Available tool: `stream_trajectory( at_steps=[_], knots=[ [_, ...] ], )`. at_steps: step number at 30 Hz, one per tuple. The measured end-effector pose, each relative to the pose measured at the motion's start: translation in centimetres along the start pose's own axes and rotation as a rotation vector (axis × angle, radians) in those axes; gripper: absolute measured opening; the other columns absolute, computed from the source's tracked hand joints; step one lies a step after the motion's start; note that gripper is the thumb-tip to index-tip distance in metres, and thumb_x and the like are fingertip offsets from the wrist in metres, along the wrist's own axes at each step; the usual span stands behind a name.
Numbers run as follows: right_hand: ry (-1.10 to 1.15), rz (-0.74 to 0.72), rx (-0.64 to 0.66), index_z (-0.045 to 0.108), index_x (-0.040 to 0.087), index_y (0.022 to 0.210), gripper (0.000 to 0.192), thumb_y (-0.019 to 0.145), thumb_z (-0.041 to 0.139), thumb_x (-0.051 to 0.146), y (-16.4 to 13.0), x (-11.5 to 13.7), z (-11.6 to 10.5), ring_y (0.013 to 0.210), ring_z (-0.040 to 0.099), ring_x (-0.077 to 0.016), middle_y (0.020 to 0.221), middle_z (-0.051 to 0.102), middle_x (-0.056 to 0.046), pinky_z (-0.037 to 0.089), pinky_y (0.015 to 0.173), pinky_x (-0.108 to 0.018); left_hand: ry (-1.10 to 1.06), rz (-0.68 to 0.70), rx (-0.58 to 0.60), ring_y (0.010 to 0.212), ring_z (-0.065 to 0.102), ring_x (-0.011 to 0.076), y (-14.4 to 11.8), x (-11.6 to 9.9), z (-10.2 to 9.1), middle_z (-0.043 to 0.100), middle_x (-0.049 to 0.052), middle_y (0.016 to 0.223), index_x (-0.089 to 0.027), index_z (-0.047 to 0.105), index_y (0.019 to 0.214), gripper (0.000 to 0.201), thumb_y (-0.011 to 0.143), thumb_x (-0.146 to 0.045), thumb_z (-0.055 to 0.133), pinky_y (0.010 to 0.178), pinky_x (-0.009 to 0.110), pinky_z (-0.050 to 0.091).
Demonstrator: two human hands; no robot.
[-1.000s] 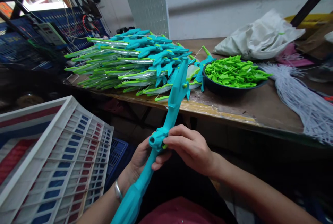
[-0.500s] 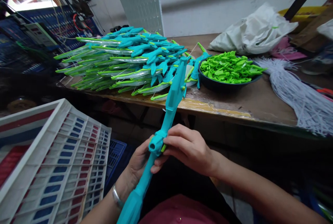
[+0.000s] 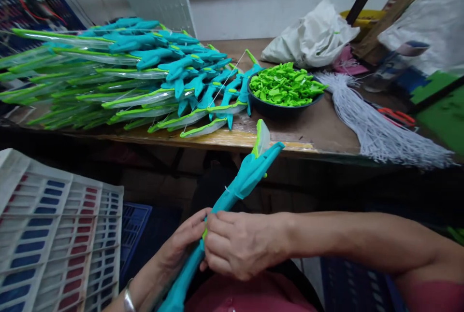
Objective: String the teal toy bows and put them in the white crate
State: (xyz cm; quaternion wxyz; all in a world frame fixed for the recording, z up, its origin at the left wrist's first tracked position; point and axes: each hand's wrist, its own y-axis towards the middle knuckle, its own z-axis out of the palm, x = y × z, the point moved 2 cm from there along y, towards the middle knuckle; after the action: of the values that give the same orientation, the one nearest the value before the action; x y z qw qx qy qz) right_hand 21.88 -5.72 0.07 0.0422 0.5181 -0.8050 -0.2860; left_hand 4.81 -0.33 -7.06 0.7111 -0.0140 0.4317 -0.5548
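A teal plastic toy bow (image 3: 242, 177) with a lime-green and clear tip slants up from my lap toward the workbench. My left hand (image 3: 183, 239) is closed round its middle from the left side. Over the same middle section, my right hand (image 3: 237, 244) wraps from the right with its fingers curled. A bit of lime-green shows between the two hands; most of the grip area is hidden by my fingers. On the bench, beyond the bow's upper end, stands a dark bowl (image 3: 279, 112) with lime-green plastic pieces (image 3: 286, 85) heaped in it.
Many teal and lime-green toy bows (image 3: 145, 65) lie stacked on the bench (image 3: 297, 131). To the right are a white sack (image 3: 308, 36), a bundle of white strings (image 3: 362, 119) and red-handled scissors (image 3: 397, 116). A white plastic crate (image 3: 65, 225) stands at lower left.
The toy bow has come lower and turned, its upper end now leaning further right. My right hand has shifted from pinching at the side to wrapping over the middle. The view has swung right.
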Motion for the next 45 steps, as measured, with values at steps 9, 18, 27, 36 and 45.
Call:
stream_trajectory(
  at_steps=[9,18,27,36,45],
  knots=[
    [-0.093,-0.069,-0.141,0.071,0.014,0.089,0.021,0.1,0.053,0.017,-3.2,1.1,1.3,0.087,0.076,-0.0264,0.088,0.073,-0.007,0.056,0.073,-0.041,0.169,0.03,-0.017,0.054,0.057,0.0099,1.1,0.4,-0.7,0.062,-0.001,0.081,-0.019,0.064,0.114,0.043,0.082,-0.038,0.085,0.046,0.02,0.052],
    [-0.122,0.116,-0.081,0.075,0.012,0.106,0.023,0.101,0.053,0.017,-3.9,4.1,-0.2,0.098,0.074,-0.0261,0.104,0.075,-0.009,0.057,0.088,-0.045,0.127,-0.223,0.1,0.061,0.056,0.0097,0.9,-0.8,1.4,0.061,0.0,0.071,-0.011,0.068,0.084,0.036,0.063,-0.026,0.095,0.059,0.02,0.052],
    [0.065,0.65,0.153,0.065,0.012,0.083,0.032,0.106,0.055,0.033,-4.0,4.4,-1.7,0.067,0.059,-0.0204,0.074,0.063,-0.007,0.043,0.061,-0.034,0.046,-0.102,0.023,0.052,0.059,0.0137,1.0,0.2,1.1,0.066,0.002,0.074,-0.015,0.063,0.106,0.045,0.074,-0.039,0.085,0.044,0.022,0.051],
    [1.195,1.283,-0.052,0.058,0.017,0.083,0.046,0.097,0.063,0.061,-2.9,5.7,3.8,0.067,0.05,-0.0104,0.077,0.058,0.003,0.041,0.061,-0.023,0.679,0.213,-0.076,0.073,0.06,0.016,-2.0,-3.2,-0.4,0.064,-0.001,0.084,-0.02,0.057,0.117,0.048,0.082,-0.042,0.082,0.064,0.023,0.05],
    [1.064,0.994,0.096,0.066,0.019,0.109,0.028,0.091,0.072,0.04,-4.7,7.0,5.9,0.084,0.063,-0.0151,0.098,0.07,-0.001,0.051,0.075,-0.025,1.16,0.387,-0.133,0.083,0.067,0.0207,-3.5,1.4,-1.0,0.069,0.003,0.102,-0.026,0.057,0.121,0.035,0.093,-0.042,0.071,0.076,0.029,0.052]
  ],
)
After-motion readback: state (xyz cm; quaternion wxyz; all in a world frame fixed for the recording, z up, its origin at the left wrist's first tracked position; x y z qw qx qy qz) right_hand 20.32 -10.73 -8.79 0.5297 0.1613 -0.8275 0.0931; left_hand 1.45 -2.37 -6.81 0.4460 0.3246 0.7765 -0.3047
